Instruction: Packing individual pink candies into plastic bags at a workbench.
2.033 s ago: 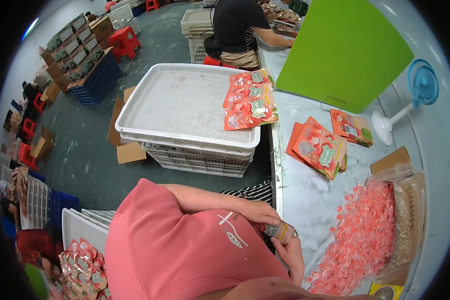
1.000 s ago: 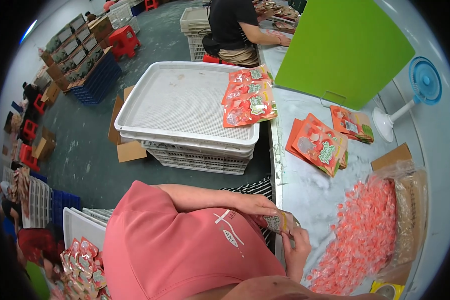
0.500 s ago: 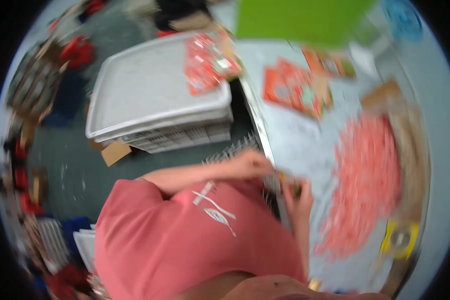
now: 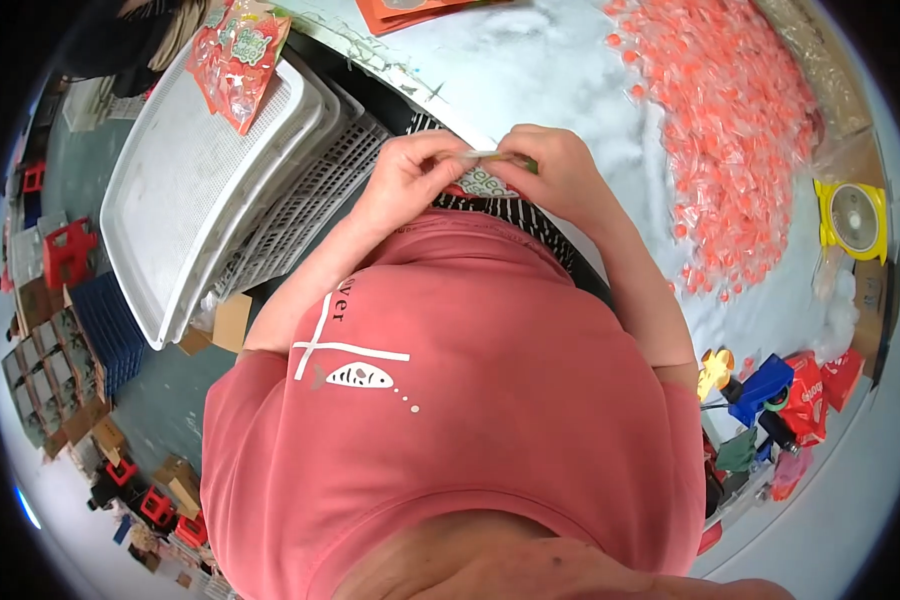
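My left hand [image 4: 407, 178] and my right hand [image 4: 558, 172] meet at the table's near edge, close in front of my body. Between them is a red-and-green printed pouch [image 4: 484, 184], its upper edge pinched at both sides by thumbs and fingers. The lower part of the pouch hangs against the striped cloth at my waist. Whether it has anything inside cannot be seen. To the right on the table [image 4: 560, 75] spreads a large heap of red candies in clear wrappers [image 4: 740, 140].
White plastic trays [image 4: 195, 190] are stacked at my left, with a filled red pouch [image 4: 238, 62] on top. Flat orange-red pouches [image 4: 410, 12] lie at the table's far side. A yellow holder with a grey disc [image 4: 852, 220] and a blue tape dispenser [image 4: 763, 388] are at the right.
My view has turned and is sharper. Both hands now grip the pouch's upper edge side by side; earlier, they were blurred, with the right one nearer my body.
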Motion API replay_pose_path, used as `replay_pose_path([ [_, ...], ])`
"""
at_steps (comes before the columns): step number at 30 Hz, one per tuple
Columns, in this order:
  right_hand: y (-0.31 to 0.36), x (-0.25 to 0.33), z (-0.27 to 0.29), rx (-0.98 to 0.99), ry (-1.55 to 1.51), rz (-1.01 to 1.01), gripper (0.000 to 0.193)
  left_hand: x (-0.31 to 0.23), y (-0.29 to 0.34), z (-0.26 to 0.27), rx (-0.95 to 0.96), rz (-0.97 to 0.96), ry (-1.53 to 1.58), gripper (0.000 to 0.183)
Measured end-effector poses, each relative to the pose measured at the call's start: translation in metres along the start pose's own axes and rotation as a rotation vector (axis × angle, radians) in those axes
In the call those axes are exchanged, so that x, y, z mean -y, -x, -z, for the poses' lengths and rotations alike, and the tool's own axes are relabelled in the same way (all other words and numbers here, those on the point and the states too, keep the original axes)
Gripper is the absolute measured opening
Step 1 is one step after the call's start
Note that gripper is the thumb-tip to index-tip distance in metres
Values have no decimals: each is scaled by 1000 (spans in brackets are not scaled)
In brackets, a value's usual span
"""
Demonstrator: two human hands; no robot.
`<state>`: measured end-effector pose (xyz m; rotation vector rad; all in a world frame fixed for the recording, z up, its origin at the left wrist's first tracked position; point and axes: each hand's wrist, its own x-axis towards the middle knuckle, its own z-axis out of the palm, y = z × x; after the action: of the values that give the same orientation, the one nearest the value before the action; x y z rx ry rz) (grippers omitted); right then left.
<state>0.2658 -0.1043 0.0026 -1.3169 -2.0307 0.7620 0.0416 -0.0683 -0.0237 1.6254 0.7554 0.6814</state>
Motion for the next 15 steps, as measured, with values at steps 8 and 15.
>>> replay_pose_path([
  [8,-6,8,1,-4,-121,-59,15,-10,-2,0,-29,209,161,18],
  [15,-5,12,5,45,21,-24,16,-10,-1,-4,-56,64,108,14],
])
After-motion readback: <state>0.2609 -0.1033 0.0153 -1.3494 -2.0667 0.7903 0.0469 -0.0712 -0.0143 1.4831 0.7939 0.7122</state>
